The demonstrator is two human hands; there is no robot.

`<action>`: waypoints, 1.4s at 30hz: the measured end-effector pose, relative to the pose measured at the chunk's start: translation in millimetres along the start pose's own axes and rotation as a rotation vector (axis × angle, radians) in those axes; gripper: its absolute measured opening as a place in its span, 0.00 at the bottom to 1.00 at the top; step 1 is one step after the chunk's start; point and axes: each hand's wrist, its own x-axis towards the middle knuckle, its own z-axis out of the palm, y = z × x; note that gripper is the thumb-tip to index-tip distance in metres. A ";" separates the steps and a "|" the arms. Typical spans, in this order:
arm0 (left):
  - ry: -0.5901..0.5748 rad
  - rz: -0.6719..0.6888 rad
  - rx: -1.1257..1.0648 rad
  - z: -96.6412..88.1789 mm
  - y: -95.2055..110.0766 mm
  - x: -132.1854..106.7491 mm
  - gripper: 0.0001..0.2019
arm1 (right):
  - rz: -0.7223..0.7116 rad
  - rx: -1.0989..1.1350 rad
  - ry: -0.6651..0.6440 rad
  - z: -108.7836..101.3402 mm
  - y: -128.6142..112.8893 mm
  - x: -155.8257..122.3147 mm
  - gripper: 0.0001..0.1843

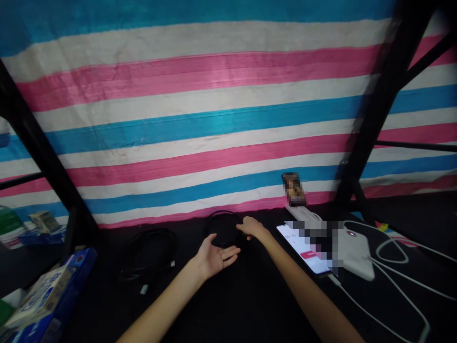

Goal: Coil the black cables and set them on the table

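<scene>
Blk table [246,309], RH [251,227] on cable [219,212]

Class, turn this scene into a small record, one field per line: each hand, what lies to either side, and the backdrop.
Left hand: open, by the near side of the black loop
Right hand: pinching the right side of a black loop, apparently cable
To the left: coiled black cable, plugs showing
To the right: lit phone, white box
Backdrop: striped sheet
</scene>
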 end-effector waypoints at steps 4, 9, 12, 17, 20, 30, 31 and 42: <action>-0.145 0.034 0.167 17.5 0.6 -26.8 0.31 | 0.021 -0.077 0.048 -2.1 -3.5 -3.8 0.18; -0.129 0.479 0.981 25.9 23.5 -58.7 0.21 | 0.010 -0.175 0.151 -23.8 -7.6 -17.1 0.28; 0.229 0.674 1.358 2.9 52.4 -55.4 0.17 | -0.063 -0.164 0.127 -37.6 -11.6 -31.5 0.30; 0.921 0.609 1.573 -69.4 94.0 -29.1 0.19 | -0.151 -0.153 0.086 -45.9 -26.7 -63.9 0.28; 1.100 0.539 1.645 -112.4 107.9 -25.3 0.21 | -0.211 -0.107 0.003 -44.3 -35.5 -80.9 0.28; 1.161 0.450 1.700 -183.7 123.7 -49.2 0.12 | -0.304 0.208 0.165 -44.5 -48.9 -97.5 0.16; 1.140 0.467 1.699 -186.2 125.3 -51.9 0.11 | -0.318 0.230 0.185 -45.2 -48.5 -98.1 0.15; 1.155 0.646 1.602 -156.0 137.2 -88.2 0.16 | -0.413 0.291 0.232 -53.9 -35.2 -99.3 0.13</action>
